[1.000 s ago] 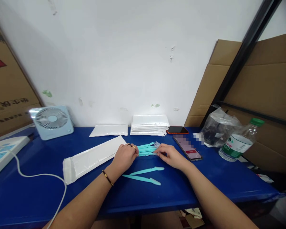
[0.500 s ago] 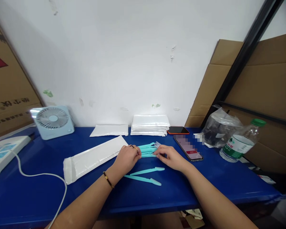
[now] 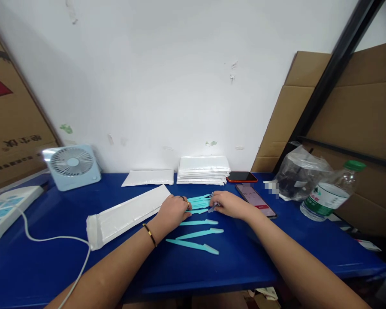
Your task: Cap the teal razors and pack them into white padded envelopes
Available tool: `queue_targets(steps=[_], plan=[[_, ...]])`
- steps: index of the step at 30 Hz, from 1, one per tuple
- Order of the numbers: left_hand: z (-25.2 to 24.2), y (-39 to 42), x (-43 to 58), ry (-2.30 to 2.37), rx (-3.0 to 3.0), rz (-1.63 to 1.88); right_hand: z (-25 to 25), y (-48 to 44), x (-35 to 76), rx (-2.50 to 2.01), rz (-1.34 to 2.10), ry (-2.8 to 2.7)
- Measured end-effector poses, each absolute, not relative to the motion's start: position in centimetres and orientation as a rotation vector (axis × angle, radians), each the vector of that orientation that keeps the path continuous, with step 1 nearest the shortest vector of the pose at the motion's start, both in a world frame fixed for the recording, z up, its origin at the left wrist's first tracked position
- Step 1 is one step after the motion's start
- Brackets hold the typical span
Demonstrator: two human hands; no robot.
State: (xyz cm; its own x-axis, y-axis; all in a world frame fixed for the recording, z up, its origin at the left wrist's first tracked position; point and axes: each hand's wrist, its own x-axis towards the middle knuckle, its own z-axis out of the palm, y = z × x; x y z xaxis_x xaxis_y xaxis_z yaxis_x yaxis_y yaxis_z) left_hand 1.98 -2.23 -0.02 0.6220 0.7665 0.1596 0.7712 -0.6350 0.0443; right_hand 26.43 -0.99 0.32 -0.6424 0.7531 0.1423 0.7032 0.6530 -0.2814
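Observation:
A small bunch of teal plastic razors lies on the blue table between my hands. My left hand rests on the bunch's left end, fingers curled over the handles. My right hand pinches the right end, near the blades. Three more teal razors lie apart in a row just in front of the bunch. A long white padded envelope lies to the left of my left hand, its open end toward me.
A stack of white envelopes and a single one lie by the wall. Two phones lie right of my right hand, then a plastic bag and a water bottle. A small fan and white cable are at left.
A third razor now lies apart in front of the bunch, where two lay before. Both hands have shifted slightly away from me along the bunch.

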Motion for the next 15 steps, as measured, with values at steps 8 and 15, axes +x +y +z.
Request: queue_targets(steps=[8,15], plan=[[-0.4,-1.4,2.4,-1.14,-2.65,-0.195,-0.1,-1.1,26.8,-1.257,0.411,-2.518],[-0.2,-1.1,2.2,-1.179,-2.65,-0.255,0.6,-1.9,26.2,-1.29,0.443,-2.386]])
